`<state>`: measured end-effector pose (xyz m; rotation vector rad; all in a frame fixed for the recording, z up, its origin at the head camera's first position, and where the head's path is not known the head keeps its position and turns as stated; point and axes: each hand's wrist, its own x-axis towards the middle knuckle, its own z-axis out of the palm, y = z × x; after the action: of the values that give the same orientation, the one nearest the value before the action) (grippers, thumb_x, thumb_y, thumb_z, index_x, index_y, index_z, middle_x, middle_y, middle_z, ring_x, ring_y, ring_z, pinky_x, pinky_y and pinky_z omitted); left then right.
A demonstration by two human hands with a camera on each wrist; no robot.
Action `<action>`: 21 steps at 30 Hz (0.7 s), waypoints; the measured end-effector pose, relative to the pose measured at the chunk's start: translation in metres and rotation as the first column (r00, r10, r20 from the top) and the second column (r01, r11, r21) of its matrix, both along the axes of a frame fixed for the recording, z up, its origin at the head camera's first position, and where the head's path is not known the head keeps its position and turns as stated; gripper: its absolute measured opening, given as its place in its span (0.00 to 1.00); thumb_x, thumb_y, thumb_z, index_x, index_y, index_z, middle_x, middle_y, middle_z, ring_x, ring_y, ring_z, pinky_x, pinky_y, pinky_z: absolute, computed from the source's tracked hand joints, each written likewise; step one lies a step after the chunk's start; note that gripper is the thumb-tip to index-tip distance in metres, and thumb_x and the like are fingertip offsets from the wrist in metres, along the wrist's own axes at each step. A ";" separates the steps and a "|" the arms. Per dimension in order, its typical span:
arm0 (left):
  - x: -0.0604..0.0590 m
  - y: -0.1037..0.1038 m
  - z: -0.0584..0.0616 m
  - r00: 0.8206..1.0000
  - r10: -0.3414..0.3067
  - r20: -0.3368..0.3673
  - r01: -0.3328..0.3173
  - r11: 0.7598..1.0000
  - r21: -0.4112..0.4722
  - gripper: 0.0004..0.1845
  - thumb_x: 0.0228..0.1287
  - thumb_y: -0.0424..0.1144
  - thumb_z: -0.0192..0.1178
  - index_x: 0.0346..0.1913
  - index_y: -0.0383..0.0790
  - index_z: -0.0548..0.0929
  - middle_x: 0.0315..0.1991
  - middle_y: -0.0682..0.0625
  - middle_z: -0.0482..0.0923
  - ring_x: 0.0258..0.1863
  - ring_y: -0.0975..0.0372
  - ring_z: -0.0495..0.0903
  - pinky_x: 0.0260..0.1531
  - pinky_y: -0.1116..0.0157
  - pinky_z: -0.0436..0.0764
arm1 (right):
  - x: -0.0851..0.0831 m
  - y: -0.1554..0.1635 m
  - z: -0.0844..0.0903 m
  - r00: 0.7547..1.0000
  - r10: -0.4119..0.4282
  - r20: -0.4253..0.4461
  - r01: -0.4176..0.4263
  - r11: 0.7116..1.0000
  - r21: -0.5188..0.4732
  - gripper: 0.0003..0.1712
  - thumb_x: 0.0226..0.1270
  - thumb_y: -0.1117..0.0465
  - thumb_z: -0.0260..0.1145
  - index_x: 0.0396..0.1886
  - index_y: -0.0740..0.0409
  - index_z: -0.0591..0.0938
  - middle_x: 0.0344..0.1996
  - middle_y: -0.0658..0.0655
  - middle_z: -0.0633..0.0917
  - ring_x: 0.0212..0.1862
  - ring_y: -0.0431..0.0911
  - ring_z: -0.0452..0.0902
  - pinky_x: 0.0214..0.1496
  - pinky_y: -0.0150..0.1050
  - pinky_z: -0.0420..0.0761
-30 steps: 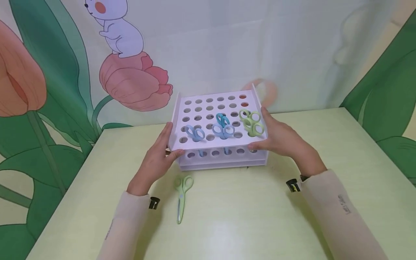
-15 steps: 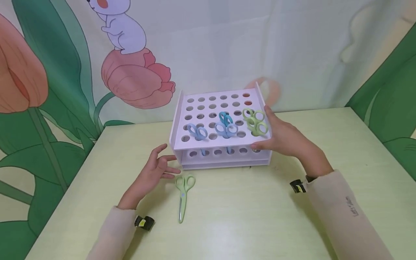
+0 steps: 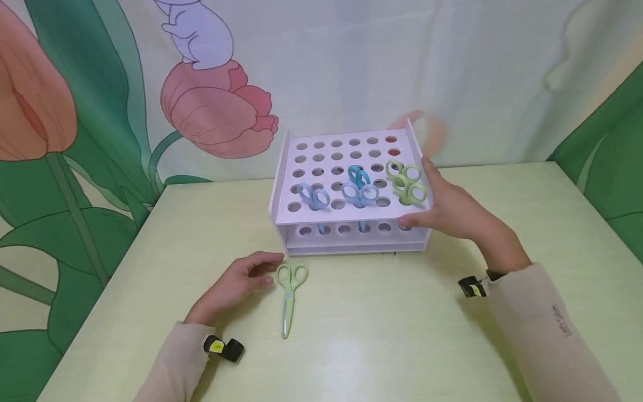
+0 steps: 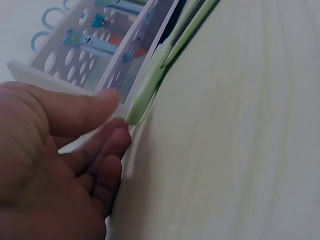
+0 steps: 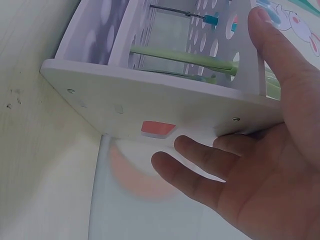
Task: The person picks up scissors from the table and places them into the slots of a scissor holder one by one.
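On the table lies a pair of green scissors point(image 3: 288, 293), handles pointing toward the rack. My left hand point(image 3: 236, 287) is just left of those handles, its thumb and fingers slightly bent and apart. In the left wrist view, the fingertips sit close beside the scissors' handle end point(image 4: 144, 97); whether they touch it is unclear. A white two-tier rack with round holes point(image 3: 351, 215) stands behind. My right hand point(image 3: 459, 212) holds its right end, thumb at the front edge and fingers along the side panel point(image 5: 165, 97). Some fingers there are loose in the right wrist view.
Upright in the rack's holes are light blue scissors point(image 3: 320, 197), more light blue scissors point(image 3: 360, 195), teal scissors point(image 3: 358, 174) and green scissors point(image 3: 409, 190). A printed curtain point(image 3: 341, 72) hangs behind the pale table point(image 3: 377, 324).
My left hand has let go of the rack's left side and come down beside the green scissors on the table. My right hand stays on the rack. The head view has shifted slightly.
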<state>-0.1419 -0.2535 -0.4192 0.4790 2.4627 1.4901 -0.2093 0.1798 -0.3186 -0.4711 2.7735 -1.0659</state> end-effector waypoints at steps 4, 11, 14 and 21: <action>0.002 0.011 0.002 0.997 -0.018 -0.077 0.009 0.993 -0.118 0.27 0.63 0.23 0.63 0.66 0.34 0.78 0.57 0.41 0.75 0.56 0.49 0.73 0.57 0.52 0.70 | 0.000 0.002 0.001 1.000 -0.003 0.002 0.003 1.000 -0.006 0.82 0.46 0.33 0.80 0.82 0.40 0.29 0.59 0.61 0.76 0.49 0.55 0.73 0.54 0.53 0.72; 0.004 0.026 0.004 0.994 -0.009 -0.113 -0.016 0.976 -0.218 0.24 0.60 0.25 0.68 0.61 0.37 0.82 0.59 0.41 0.70 0.56 0.49 0.70 0.60 0.46 0.69 | -0.001 0.002 0.002 1.000 -0.010 0.006 0.010 1.000 -0.008 0.79 0.51 0.41 0.82 0.81 0.40 0.29 0.60 0.61 0.75 0.50 0.56 0.73 0.54 0.53 0.72; 0.006 0.027 0.004 0.995 0.021 -0.101 -0.043 0.974 -0.222 0.19 0.59 0.29 0.72 0.54 0.39 0.84 0.58 0.42 0.70 0.58 0.48 0.69 0.62 0.45 0.66 | -0.001 0.001 0.002 1.000 -0.010 0.014 0.010 1.000 -0.012 0.80 0.51 0.41 0.82 0.81 0.41 0.29 0.59 0.62 0.76 0.50 0.56 0.73 0.55 0.54 0.71; 0.012 0.032 0.005 0.989 0.003 -0.148 -0.054 0.939 -0.340 0.15 0.56 0.37 0.76 0.45 0.45 0.84 0.59 0.40 0.70 0.61 0.44 0.67 0.60 0.43 0.67 | -0.002 -0.002 -0.001 1.000 0.006 -0.001 -0.006 1.000 -0.030 0.79 0.51 0.42 0.82 0.82 0.43 0.30 0.59 0.62 0.76 0.49 0.57 0.73 0.53 0.54 0.72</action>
<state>-0.1301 -0.2211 -0.4137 0.4984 2.7761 1.0293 -0.2112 0.1780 -0.3198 -0.4831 2.7584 -1.1078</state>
